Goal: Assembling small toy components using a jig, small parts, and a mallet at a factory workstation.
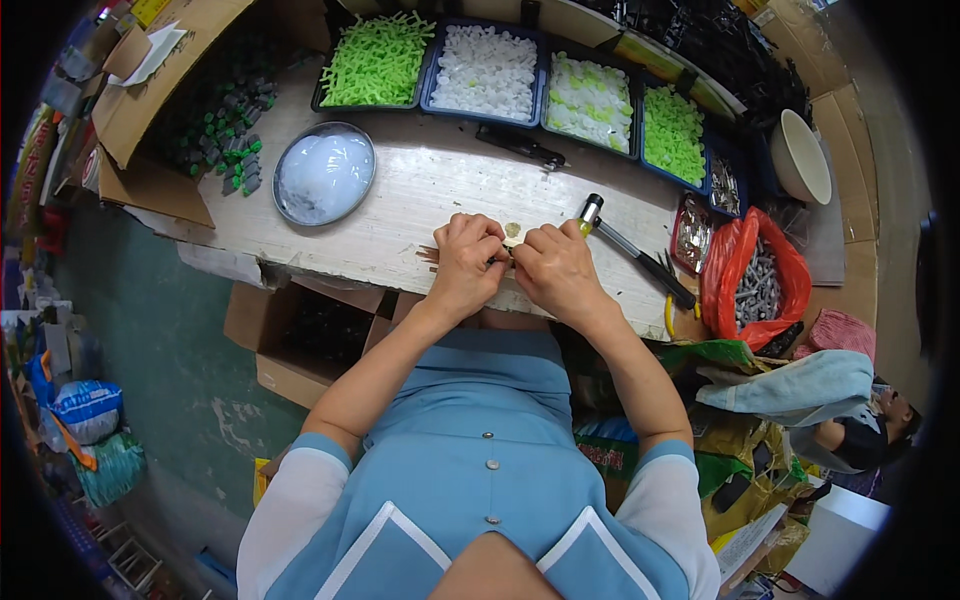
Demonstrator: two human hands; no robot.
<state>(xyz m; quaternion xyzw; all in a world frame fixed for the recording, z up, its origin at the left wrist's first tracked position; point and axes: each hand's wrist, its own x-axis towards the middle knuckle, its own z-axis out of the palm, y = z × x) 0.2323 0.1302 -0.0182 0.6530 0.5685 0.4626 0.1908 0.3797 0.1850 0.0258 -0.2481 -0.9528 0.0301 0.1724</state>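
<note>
Close to the table's front edge, my left hand [470,262] and my right hand [556,268] meet, fingertips pinched together. Between them is something small, mostly covered by the fingers, with a dark bit showing; its kind is not clear. Thin brown strips [428,255] lie on the worn white tabletop [420,185] beside my left hand. Just beyond my right hand lies a hammer [634,250] with a black and yellow head, its dark handle slanting toward the near right. A round dish [325,173] holding a translucent whitish substance stands farther left.
Along the back stand trays of green pieces [375,60], white pieces [485,72], mixed pieces [590,100] and more green pieces [675,135]. A red plastic bag [714,280] of grey parts sits right. Grey-green blocks [240,160] lie left. Another person [862,435] is at far right.
</note>
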